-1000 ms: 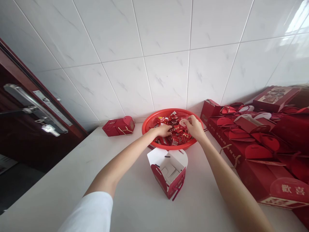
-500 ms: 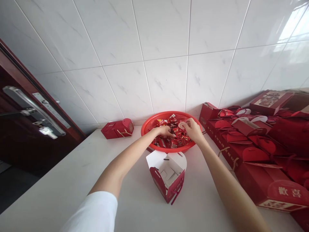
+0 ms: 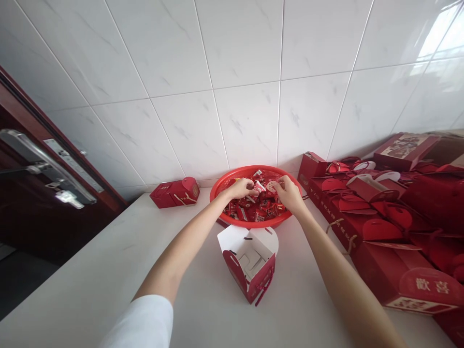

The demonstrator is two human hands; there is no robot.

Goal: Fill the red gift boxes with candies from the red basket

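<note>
Both my hands are over a red plastic basket [image 3: 232, 221] filled with red-wrapped candies [image 3: 246, 213]. My left hand [image 3: 243, 187] is closed in a pinch on a small red and white wrapped candy [image 3: 259, 186]. On the basket's right side, my right hand [image 3: 289, 193] pinches a wrapped candy with a pale round face [image 3: 270, 187]. Just in front of the basket stands an open red gift box [image 3: 250, 266], its white inside showing and its flaps spread. A dark pink cord hangs from its right side.
A closed red box [image 3: 175, 193] lies by the wall on the left. Many red gift boxes [image 3: 395, 270] are piled along the right of the white counter [image 3: 145, 270]. A tiled wall [image 3: 246, 121] rises behind, and a door handle with keys [image 3: 67, 195] is at far left.
My left hand has lifted slightly from among the candies and now has a red and white candy at its fingertips. My right hand stays nearly in place with its candy.
</note>
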